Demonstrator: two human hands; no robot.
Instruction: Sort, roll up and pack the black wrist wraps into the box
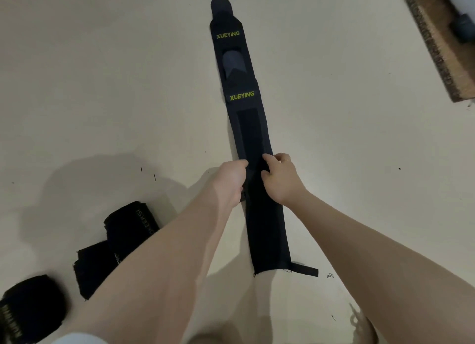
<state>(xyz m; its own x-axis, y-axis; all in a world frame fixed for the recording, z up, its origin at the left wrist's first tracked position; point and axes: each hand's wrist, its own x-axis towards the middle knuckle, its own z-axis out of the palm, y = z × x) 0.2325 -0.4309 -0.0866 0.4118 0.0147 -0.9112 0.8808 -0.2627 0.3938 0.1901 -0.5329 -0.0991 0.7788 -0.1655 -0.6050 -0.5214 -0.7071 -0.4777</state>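
Pale floor — both grips, left hand and right hand, pinch the flat wrist wraps midway.

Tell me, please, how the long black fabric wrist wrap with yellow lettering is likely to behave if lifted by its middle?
The long black fabric wrist wrap lies flat and thin on the pale floor, so it would probably droop at both ends. It looks light for its length. The left hand and right hand pinch it, so it likely folds readily.
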